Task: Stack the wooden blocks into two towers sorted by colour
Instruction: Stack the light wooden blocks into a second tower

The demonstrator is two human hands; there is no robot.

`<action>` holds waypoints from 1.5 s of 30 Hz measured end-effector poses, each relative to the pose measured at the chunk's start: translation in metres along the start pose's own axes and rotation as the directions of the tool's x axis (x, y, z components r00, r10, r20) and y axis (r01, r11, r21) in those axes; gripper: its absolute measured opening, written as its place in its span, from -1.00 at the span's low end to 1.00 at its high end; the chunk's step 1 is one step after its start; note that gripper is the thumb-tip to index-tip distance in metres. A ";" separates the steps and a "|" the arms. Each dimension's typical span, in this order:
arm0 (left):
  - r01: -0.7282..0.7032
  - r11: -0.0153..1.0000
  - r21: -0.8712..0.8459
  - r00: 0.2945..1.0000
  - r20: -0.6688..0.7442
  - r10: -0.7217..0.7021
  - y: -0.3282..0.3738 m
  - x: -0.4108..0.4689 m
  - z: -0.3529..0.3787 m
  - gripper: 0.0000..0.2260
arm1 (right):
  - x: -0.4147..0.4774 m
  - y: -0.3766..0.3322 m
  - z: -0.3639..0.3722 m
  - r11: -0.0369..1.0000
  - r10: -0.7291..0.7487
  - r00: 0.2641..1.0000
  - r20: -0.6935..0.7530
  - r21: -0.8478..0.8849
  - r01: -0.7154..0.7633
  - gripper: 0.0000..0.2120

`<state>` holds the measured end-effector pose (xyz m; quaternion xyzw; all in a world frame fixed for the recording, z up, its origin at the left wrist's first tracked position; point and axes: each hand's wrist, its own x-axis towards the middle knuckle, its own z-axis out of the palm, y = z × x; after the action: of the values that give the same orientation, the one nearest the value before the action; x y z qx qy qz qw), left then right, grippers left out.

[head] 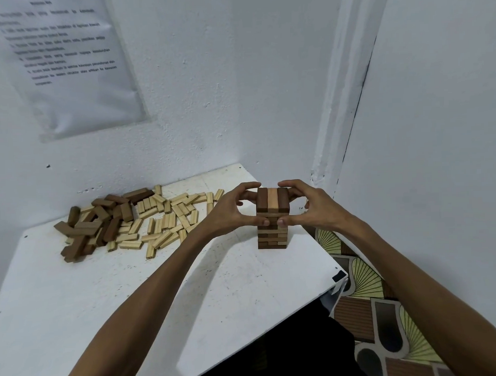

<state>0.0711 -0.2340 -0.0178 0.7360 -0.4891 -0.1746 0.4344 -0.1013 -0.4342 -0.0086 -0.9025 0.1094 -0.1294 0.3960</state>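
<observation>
left hand (228,214) and right hand (312,209) clasp tower (272,237) (mixed colours, seemingly)

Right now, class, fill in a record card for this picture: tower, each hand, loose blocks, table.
tower: upright, colours mixed; top layer dark, light, dark
left hand: grips the tower's top from its left side
right hand: grips the top from its right side
dark blocks: loose heap, far left
light blocks: scattered between that heap and the tower
table: white, set in a corner
</observation>
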 end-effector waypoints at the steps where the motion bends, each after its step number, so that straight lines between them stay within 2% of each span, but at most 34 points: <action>1: 0.003 1.000 -0.003 1.000 0.001 -0.003 0.000 0.000 0.000 -0.23 | 0.000 0.000 0.000 1.000 0.002 1.000 -0.001 0.000 -0.002 -0.16; 16: 0.036 0.997 -0.061 0.999 0.020 -0.035 0.003 -0.002 0.004 -0.10 | -0.002 -0.002 0.000 0.999 0.026 1.000 0.014 0.023 -0.026 -0.17; 23: 0.070 0.997 -0.024 0.994 0.084 -0.068 0.000 -0.005 -0.004 -0.06 | -0.007 -0.010 -0.008 1.000 0.006 1.000 0.003 -0.027 -0.006 -0.09; 27: 0.043 0.999 0.023 0.996 0.082 -0.045 0.008 -0.007 -0.021 -0.14 | -0.006 -0.027 -0.020 0.994 -0.060 0.998 -0.030 -0.093 0.057 -0.24; 30: 0.027 0.998 0.053 0.998 0.058 -0.030 0.017 -0.010 -0.038 -0.31 | 0.001 -0.046 -0.024 0.983 -0.114 0.993 -0.035 -0.150 0.108 -0.32; 34: 0.036 0.989 0.141 0.999 0.003 -0.037 0.023 -0.020 -0.061 -0.51 | 0.014 -0.073 -0.017 0.961 -0.161 0.987 0.028 -0.224 0.163 -0.38; 40: 0.114 0.959 0.259 0.993 -0.066 -0.100 0.017 -0.060 -0.099 -0.52 | 0.036 -0.110 0.018 0.885 -0.242 0.962 0.126 -0.377 0.272 -0.39; 45: 0.222 0.911 0.346 0.972 -0.157 -0.177 0.001 -0.100 -0.127 -0.52 | 0.047 -0.136 0.057 0.856 -0.270 0.936 0.224 -0.390 0.340 -0.40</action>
<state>0.1108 -0.0876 0.0379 0.8587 -0.4075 -0.0797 0.3006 -0.0254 -0.3190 0.0620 -0.9798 -0.0424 -0.0908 0.1729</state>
